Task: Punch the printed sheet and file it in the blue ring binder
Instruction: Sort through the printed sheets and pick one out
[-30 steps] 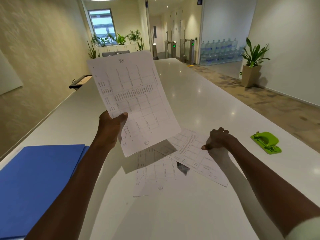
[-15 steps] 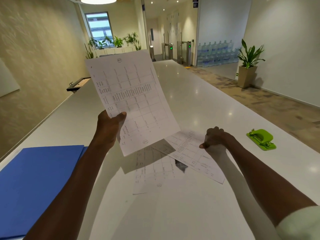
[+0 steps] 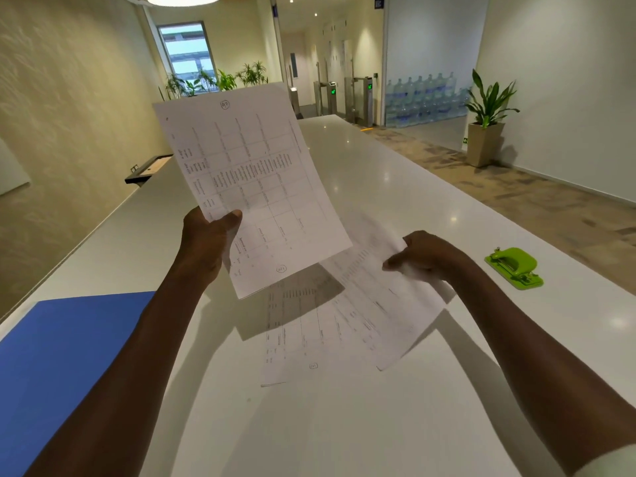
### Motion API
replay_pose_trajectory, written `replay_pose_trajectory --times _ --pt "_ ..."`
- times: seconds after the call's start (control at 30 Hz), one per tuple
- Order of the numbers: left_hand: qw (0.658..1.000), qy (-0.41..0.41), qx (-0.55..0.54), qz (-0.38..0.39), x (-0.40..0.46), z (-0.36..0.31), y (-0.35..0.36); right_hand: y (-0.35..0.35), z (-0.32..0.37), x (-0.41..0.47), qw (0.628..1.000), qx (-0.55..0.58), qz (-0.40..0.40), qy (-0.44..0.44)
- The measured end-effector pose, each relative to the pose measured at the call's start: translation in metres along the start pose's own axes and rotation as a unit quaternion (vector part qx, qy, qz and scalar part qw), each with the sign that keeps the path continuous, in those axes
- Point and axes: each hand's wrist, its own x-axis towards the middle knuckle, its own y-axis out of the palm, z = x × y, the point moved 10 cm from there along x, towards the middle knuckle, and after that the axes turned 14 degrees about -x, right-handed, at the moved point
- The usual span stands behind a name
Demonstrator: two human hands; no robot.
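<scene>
The left hand (image 3: pixel 206 242) pinches one printed sheet (image 3: pixel 247 180) upright above the white counter (image 3: pixel 395 187); the right hand (image 3: pixel 426 256) grips a second sheet (image 3: pixel 385 304) just beside it; the blue ring binder (image 3: pixel 65 352) lies closed left of it; the green hole punch (image 3: pixel 514 266) sits to the right.

An office lobby: long white counter (image 3: pixel 395 187), access turnstiles (image 3: pixel 361 98), stacked water bottles (image 3: pixel 423 98).

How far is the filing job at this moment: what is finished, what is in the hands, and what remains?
Done: nothing shows as finished. The blue ring binder lies closed, and the green hole punch sits untouched on the white counter.
In hand: the left hand holds one printed sheet up; the right hand grips a second sheet above another lying flat.
Left: punching, opening the binder and filing.
</scene>
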Motion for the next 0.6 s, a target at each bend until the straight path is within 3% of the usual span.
replay_pose_trajectory --times 0.1,0.2,0.3,0.47,0.6 --pt "1.0 0.004 0.001 0.005 -0.002 -0.002 0.004 0.01 0.007 -0.005 0.989 0.145 0.031 0.024" --pt "1.0 0.0 0.001 0.008 -0.003 -0.001 0.009 0.037 0.017 -0.017 0.978 0.204 0.047 0.018" --pt "1.0 -0.001 0.0 0.015 -0.006 -0.001 0.014 0.054 0.034 -0.026 0.989 0.141 -0.009 -0.051" --pt "1.0 -0.003 0.009 0.013 -0.009 -0.002 0.014 0.083 0.051 -0.034 0.987 -0.006 -0.021 -0.156" --pt "1.0 -0.002 0.013 0.009 -0.01 -0.002 0.012 0.089 0.043 -0.033 0.975 -0.127 -0.01 -0.183"
